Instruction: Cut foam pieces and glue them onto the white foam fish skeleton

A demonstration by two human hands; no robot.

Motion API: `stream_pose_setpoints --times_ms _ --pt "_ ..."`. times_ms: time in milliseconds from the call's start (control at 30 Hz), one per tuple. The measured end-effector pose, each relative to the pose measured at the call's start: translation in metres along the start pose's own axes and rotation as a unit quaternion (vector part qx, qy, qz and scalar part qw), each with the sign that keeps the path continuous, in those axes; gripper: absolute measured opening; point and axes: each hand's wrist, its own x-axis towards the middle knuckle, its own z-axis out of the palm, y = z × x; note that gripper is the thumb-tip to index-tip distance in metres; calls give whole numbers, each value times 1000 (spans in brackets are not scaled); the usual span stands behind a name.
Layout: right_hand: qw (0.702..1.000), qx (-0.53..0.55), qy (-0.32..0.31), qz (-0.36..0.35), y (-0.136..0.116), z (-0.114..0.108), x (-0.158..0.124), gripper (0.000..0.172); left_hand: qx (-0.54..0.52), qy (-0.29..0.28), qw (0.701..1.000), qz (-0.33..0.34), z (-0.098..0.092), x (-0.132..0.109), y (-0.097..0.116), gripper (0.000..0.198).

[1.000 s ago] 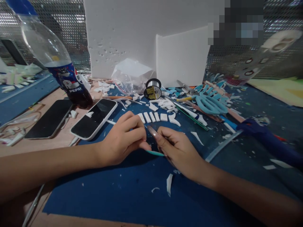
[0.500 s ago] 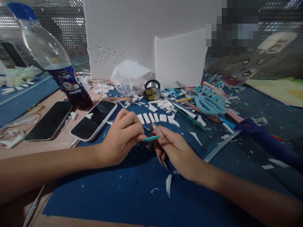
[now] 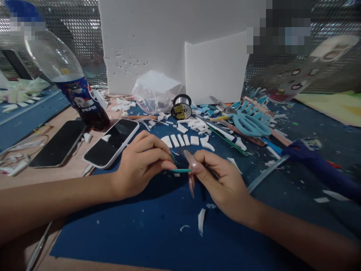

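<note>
My left hand point(image 3: 142, 162) is curled above the blue mat point(image 3: 126, 233), its fingertips pinched together. Long teal nails show on its thumb and a finger. Facing it, my right hand point(image 3: 222, 184) is bent inward with its fingers closed, and its long pinkish nails point toward the left thumb. The teal thumbnail tip meets or nearly meets the right thumb. Anything between the fingers is hidden or too thin to make out. Just beyond the hands, a short row of white foam pieces point(image 3: 183, 140) lies on the mat, the rightmost shaped like a tail.
A spool of clear line point(image 3: 181, 107) stands behind the foam scraps. Two phones, a dark one point(image 3: 58, 145) and a white-edged one point(image 3: 111, 143), lie left beside a Pepsi bottle point(image 3: 80, 99). Right are blue-handled scissors point(image 3: 249, 124) and a dark blue glue gun point(image 3: 316, 162). White foam boards point(image 3: 214, 71) stand behind.
My right hand has shifted slightly right and turned, with its thumb now over the teal nail tip. My left fingers have opened out a little, showing a second teal nail.
</note>
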Motion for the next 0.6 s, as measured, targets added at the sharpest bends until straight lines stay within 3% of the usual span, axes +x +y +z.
stream_pose_setpoints --times_ms 200,600 --pt "999 20 20 -29 -2 0 -3 30 9 -14 1000 3 0 0 -1 11" --pt "993 97 -39 56 -3 0 0 30 -11 -61 998 -8 -2 -1 -1 6"
